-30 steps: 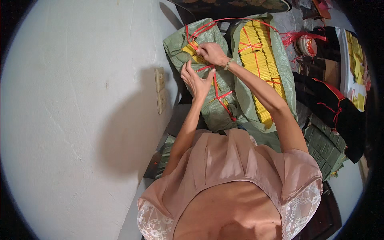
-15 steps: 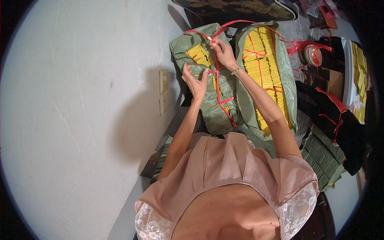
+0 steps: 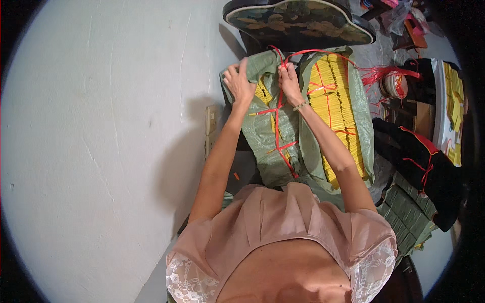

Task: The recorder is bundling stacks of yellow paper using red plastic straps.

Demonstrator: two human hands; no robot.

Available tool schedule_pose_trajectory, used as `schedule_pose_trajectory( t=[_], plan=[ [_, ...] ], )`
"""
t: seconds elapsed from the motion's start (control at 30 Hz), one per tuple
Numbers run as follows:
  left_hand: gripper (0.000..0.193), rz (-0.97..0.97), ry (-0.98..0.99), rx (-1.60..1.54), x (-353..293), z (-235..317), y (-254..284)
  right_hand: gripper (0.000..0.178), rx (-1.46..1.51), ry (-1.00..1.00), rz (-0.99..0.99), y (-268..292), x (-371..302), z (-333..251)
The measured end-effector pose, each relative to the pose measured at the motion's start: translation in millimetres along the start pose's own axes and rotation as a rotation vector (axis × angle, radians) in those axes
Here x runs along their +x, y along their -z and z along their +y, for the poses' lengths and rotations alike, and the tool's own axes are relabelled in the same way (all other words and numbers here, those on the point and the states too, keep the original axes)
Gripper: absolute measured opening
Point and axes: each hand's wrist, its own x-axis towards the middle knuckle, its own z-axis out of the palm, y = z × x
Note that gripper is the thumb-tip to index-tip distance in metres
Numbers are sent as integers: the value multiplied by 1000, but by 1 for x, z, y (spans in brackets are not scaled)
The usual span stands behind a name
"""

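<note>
Sack of green woven plastic, left of two, lies lengthwise ahead of the dusty-pink blouse, its sides partly folded over thin yellow packets and crossed by flat red plastic cord; the cord presumably keeps the sides drawn together. Right hand: fingers closed on the cord near the sack's far end, apparently for tension. Left hand: fingers somewhat spread at the sack's upper left; whether it pinches the plastic, cannot tell.
</note>
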Motion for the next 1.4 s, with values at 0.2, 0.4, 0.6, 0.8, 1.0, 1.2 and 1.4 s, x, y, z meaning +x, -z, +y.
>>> schedule_pose_trajectory(
  t=[0.2,0.4,0.6,0.8,1.0,1.2,1.4],
  plan=[
    [20,139,77,-634,47,-5,-38,40,-321,171,6,1,10,10],
    [17,-75,152,-1227,69,10,-37,56,-664,222,148,-24,13,1],
    [10,39,614,-1573,63,20,-42,29,-682,254,187,-27,19,12],
    [13,54,797,-1533,62,23,-39,23,-579,331,139,-25,3,15],
    [14,-6,858,-1394,90,28,-26,71,-637,252,-8,-32,16,0],
    [15,73,936,-1481,84,36,-30,56,-757,324,101,-62,28,8],
    [13,156,815,-1456,77,44,-34,48,-876,335,-68,-55,41,24]
  ],
)
